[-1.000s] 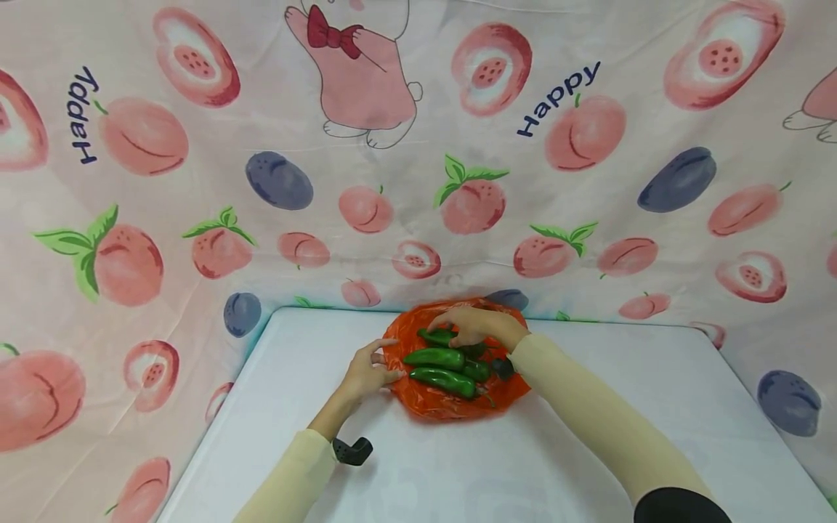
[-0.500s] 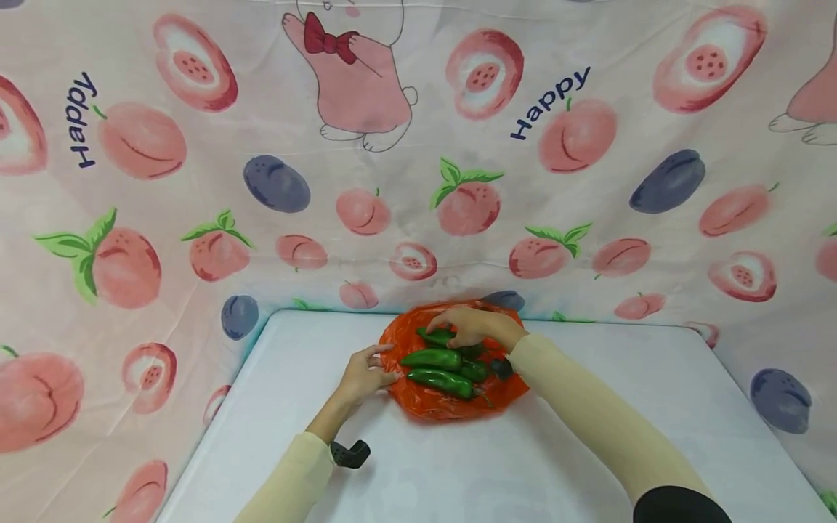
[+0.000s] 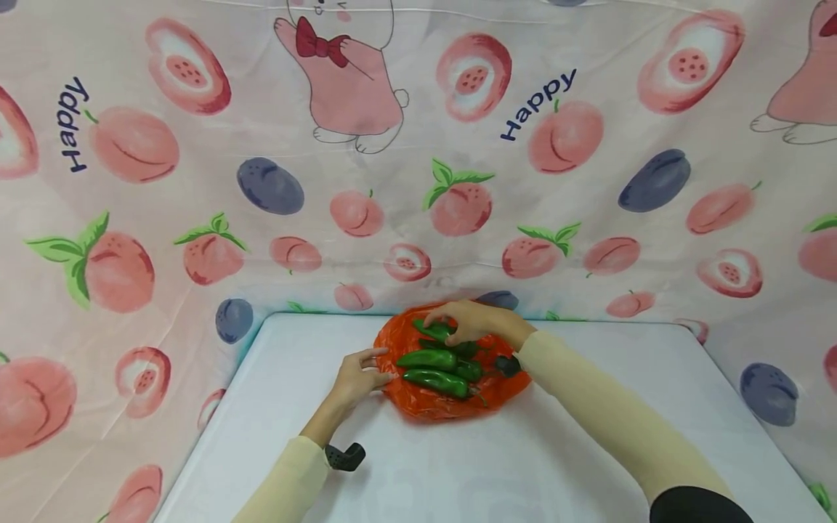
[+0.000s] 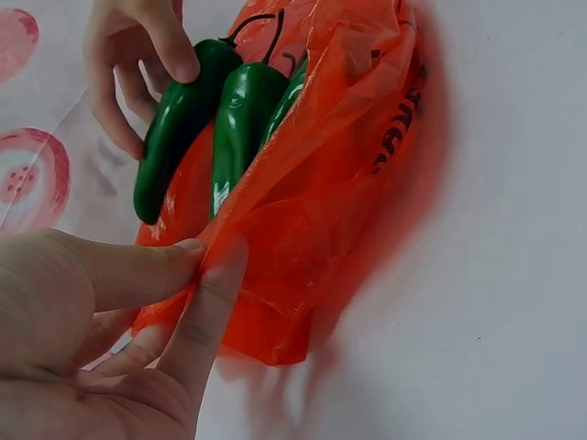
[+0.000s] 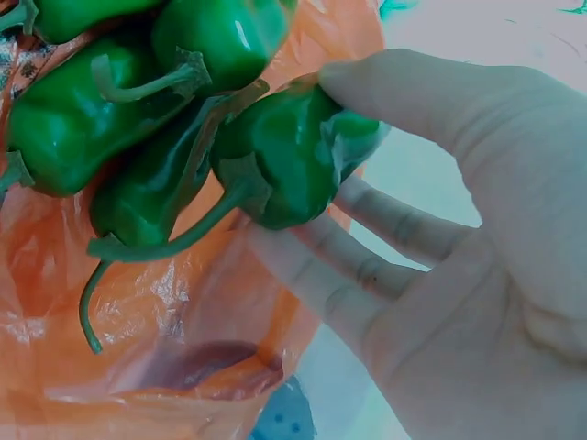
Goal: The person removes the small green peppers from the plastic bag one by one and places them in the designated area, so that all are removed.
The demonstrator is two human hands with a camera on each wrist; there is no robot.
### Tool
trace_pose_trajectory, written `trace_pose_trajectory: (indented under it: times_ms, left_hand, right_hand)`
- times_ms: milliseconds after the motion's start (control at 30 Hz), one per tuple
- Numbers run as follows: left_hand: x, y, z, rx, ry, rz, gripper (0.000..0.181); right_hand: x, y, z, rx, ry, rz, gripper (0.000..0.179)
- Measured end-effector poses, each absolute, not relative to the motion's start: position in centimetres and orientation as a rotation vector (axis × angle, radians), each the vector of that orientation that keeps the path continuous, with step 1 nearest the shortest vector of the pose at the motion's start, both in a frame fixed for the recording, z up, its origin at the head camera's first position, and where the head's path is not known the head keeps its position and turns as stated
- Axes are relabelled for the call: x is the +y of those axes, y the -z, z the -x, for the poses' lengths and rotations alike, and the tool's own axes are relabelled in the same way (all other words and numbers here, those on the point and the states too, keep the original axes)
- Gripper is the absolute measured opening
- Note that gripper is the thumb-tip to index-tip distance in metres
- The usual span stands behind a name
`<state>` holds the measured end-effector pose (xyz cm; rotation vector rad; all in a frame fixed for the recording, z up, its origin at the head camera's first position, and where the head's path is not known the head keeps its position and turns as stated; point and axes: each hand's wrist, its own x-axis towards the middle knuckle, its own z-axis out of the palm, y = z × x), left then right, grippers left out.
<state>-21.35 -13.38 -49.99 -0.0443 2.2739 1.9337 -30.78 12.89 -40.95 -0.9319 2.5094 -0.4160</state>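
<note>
On the white table (image 3: pixel 582 443) an orange-red plastic bag (image 3: pixel 418 408) lies spread, with several glossy green peppers (image 3: pixel 428 359) heaped on it. My left hand (image 3: pixel 356 378) is at the bag's left side; in the left wrist view its thumb and fingers pinch the edge of the plastic (image 4: pixel 303 211). From the far side my right hand (image 3: pixel 471 319) grips the rearmost green pepper (image 3: pixel 431 329), its tip pointing left. The right wrist view shows the thumb on one side of that pepper (image 5: pixel 280 156), fingers on the other, and a curved stem.
Behind the table's back edge hangs a pale cloth (image 3: pixel 392 174) printed with fruit. White tabletop extends to both sides of the bag and in front of it. A small black device (image 3: pixel 345 456) is worn at the left wrist.
My right hand has shifted the rear pepper slightly away from the others, so a dark pepper shows below it. The left hand keeps its hold on the bag. The head view has turned slightly.
</note>
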Motion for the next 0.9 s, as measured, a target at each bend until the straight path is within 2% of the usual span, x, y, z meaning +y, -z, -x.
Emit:
trace_pose_trajectory:
  times_ms: [700,900]
  left_hand:
    - [-13.6,50.1,21.6,2.227,-1.957,0.081,0.053]
    - [-13.5,50.2,21.7,2.234,-1.953,0.071,0.054]
  right_hand:
    - [14.9,41.0,29.2,2.522,0.8,1.104,0.053]
    - [16.0,41.2,28.9,2.568,0.855,1.048,0.053]
